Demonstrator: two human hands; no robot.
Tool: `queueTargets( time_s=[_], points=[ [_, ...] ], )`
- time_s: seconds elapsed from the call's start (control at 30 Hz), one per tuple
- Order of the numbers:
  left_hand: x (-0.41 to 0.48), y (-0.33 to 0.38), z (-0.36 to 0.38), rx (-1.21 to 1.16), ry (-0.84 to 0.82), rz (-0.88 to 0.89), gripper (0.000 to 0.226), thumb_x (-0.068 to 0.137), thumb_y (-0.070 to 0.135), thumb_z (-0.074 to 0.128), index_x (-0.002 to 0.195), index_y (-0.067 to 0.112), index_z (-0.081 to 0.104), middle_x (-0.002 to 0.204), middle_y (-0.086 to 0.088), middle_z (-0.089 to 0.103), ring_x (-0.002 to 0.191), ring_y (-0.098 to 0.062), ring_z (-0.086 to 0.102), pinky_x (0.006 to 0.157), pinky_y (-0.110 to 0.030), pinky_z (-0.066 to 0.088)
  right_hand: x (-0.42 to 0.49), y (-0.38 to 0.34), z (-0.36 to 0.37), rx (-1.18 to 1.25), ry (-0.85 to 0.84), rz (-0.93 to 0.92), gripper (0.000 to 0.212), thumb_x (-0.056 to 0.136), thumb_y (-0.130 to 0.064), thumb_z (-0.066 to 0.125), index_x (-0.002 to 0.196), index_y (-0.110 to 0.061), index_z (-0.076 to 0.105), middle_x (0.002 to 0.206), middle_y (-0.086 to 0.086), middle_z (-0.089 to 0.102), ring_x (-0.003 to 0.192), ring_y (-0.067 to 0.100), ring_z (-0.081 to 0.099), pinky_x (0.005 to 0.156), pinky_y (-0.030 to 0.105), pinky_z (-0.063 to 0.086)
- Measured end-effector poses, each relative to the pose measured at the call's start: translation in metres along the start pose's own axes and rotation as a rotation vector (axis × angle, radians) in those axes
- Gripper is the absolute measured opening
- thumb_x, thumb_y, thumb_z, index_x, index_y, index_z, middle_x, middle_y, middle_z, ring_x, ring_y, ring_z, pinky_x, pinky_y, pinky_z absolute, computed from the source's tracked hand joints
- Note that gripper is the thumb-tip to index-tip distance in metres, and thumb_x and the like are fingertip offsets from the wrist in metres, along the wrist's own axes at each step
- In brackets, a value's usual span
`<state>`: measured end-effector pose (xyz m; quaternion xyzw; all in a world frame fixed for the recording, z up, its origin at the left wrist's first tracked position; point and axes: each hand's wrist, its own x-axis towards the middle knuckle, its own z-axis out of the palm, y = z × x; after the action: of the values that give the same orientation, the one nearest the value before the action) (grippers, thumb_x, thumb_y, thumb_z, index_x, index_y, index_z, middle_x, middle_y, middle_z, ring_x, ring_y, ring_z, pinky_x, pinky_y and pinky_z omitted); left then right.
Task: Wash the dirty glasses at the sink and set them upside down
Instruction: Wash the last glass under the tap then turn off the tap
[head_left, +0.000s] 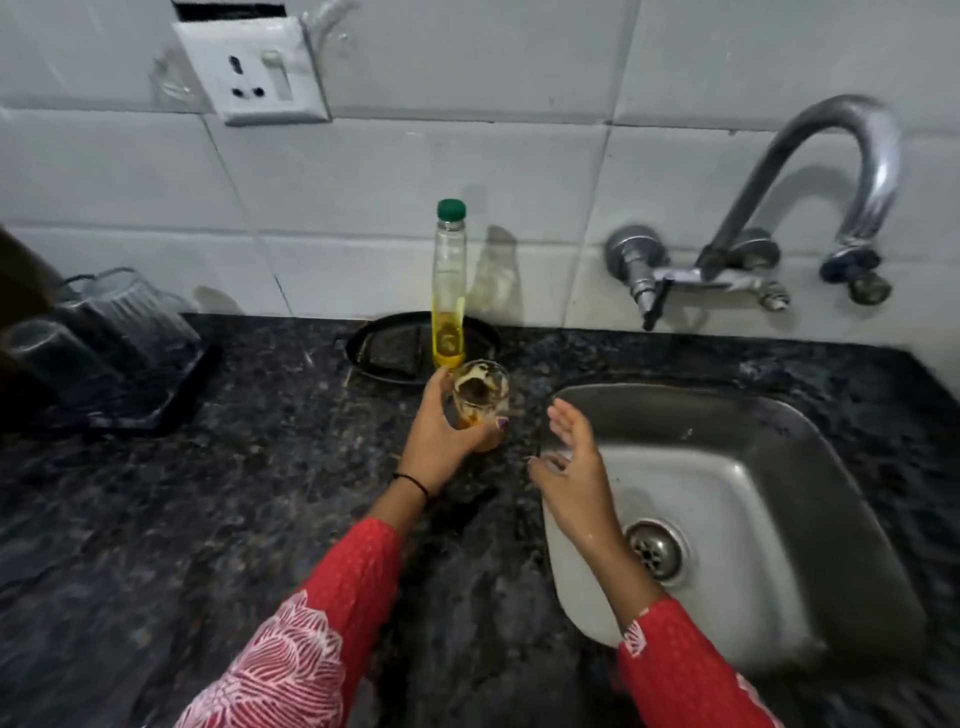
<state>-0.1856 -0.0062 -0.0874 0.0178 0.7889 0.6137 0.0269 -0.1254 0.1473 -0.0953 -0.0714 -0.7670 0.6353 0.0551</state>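
Dirty glass (480, 397) gripped beside the sink (779, 467)

The left hand (441, 436) curls round the smeared glass, which is upright on the dark bench (260, 519), just left of the sink and just in front of a green-capped bottle (449, 291); the right hand (571, 467) hovers over the sink's left rim, fingers straight, holding nothing; two upturned glasses (104, 322) sit at far left

Dim, soft-focus picture, edges bowed; faucet (810, 171) casts a wall shadow.
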Motion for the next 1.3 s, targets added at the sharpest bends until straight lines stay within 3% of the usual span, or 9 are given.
queueTargets(
  time_s=[0.3, 0.5, 0.67, 0.77, 0.9, 1.07, 1.13, 1.2, 1.3],
  points=[
    [-0.043, 0.041, 0.070, 0.097, 0.081, 0.076, 0.065, 0.061, 0.015, 0.087, 0.119, 0.014, 0.056, 0.107, 0.004, 0.065, 0.093, -0.006, 0.063, 0.086, -0.015, 0.049, 0.007, 0.003, -0.066, 0.062, -0.275, -0.028, 0.091, 0.069, 0.000, 0.076, 0.144, -0.022, 0.029, 0.142, -0.010, 0.042, 0.127, -0.002, 0.043, 0.105, 0.020, 0.037],
    [-0.058, 0.084, 0.150, 0.013, -0.285, 0.078, 0.062, 0.075, 0.037, 0.075, 0.128, 0.021, 0.048, 0.131, -0.001, 0.055, 0.118, -0.009, 0.054, 0.102, -0.025, 0.044, -0.019, -0.005, -0.144, 0.079, 0.046, -0.114, 0.072, 0.061, -0.015, 0.083, 0.121, -0.033, 0.048, 0.108, -0.009, 0.067, 0.097, 0.006, 0.066, 0.086, 0.033, 0.056],
    [-0.004, 0.131, 0.183, -0.026, 0.000, -0.114, 0.072, 0.091, 0.038, 0.056, 0.145, 0.005, 0.022, 0.145, -0.015, 0.040, 0.133, -0.025, 0.041, 0.108, -0.035, 0.035, -0.008, -0.013, -0.182, 0.020, 0.179, -0.064, 0.070, 0.060, -0.022, 0.082, 0.119, -0.037, 0.047, 0.102, -0.008, 0.066, 0.090, 0.011, 0.066, 0.077, 0.049, 0.057],
    [0.037, 0.157, 0.195, -0.006, 0.143, -0.169, 0.060, 0.095, 0.037, 0.050, 0.134, -0.004, 0.030, 0.132, -0.022, 0.050, 0.120, -0.033, 0.050, 0.087, -0.033, 0.040, -0.002, -0.014, -0.190, 0.025, 0.189, -0.057, 0.070, 0.063, -0.017, 0.083, 0.120, -0.033, 0.048, 0.101, -0.009, 0.066, 0.089, 0.006, 0.065, 0.080, 0.044, 0.058],
    [0.071, 0.159, 0.208, 0.016, 0.241, -0.153, 0.041, 0.102, 0.031, 0.032, 0.113, -0.004, 0.052, 0.120, -0.028, 0.057, 0.111, -0.038, 0.055, 0.086, -0.038, 0.043, 0.000, -0.014, -0.197, 0.021, 0.166, -0.049, 0.064, 0.064, -0.012, 0.084, 0.114, -0.033, 0.049, 0.097, -0.013, 0.065, 0.085, -0.005, 0.063, 0.071, 0.010, 0.049],
    [0.068, 0.154, 0.206, -0.539, 0.294, -0.331, 0.045, 0.100, 0.041, 0.032, 0.089, 0.001, 0.051, 0.064, -0.012, 0.045, 0.056, -0.022, 0.045, 0.058, -0.032, 0.042, 0.001, -0.003, -0.198, 0.092, 0.133, 0.011, 0.062, 0.066, -0.006, 0.082, 0.114, -0.029, 0.050, 0.096, -0.006, 0.065, 0.087, 0.011, 0.065, 0.053, 0.012, 0.049],
    [0.059, 0.149, 0.206, -0.710, 0.186, -0.344, 0.042, 0.099, 0.043, 0.033, 0.091, 0.006, 0.051, 0.087, -0.012, 0.052, 0.074, -0.018, 0.052, 0.084, -0.034, 0.045, 0.002, 0.002, -0.195, 0.093, 0.142, 0.036, 0.064, 0.066, -0.008, 0.082, 0.116, -0.031, 0.049, 0.099, -0.006, 0.065, 0.089, 0.012, 0.065, 0.057, 0.016, 0.053],
    [0.042, 0.122, 0.210, -0.734, 0.053, -0.388, 0.056, 0.098, 0.050, 0.029, 0.130, 0.006, 0.043, 0.135, -0.018, 0.046, 0.122, -0.027, 0.049, 0.108, -0.040, 0.032, 0.004, 0.006, -0.194, 0.085, 0.150, 0.036, 0.066, 0.065, -0.009, 0.082, 0.115, -0.035, 0.048, 0.101, -0.009, 0.065, 0.091, 0.008, 0.066, 0.071, 0.022, 0.055],
    [0.001, 0.058, 0.221, -0.672, -0.066, -0.586, 0.066, 0.095, 0.059, 0.020, 0.142, 0.016, 0.035, 0.140, -0.013, 0.048, 0.124, -0.029, 0.048, 0.104, -0.046, 0.037, 0.005, 0.009, -0.192, 0.039, 0.144, 0.048, 0.066, 0.066, -0.008, 0.081, 0.114, -0.036, 0.046, 0.101, -0.013, 0.064, 0.088, -0.006, 0.063, 0.078, 0.016, 0.049]
  ],
)
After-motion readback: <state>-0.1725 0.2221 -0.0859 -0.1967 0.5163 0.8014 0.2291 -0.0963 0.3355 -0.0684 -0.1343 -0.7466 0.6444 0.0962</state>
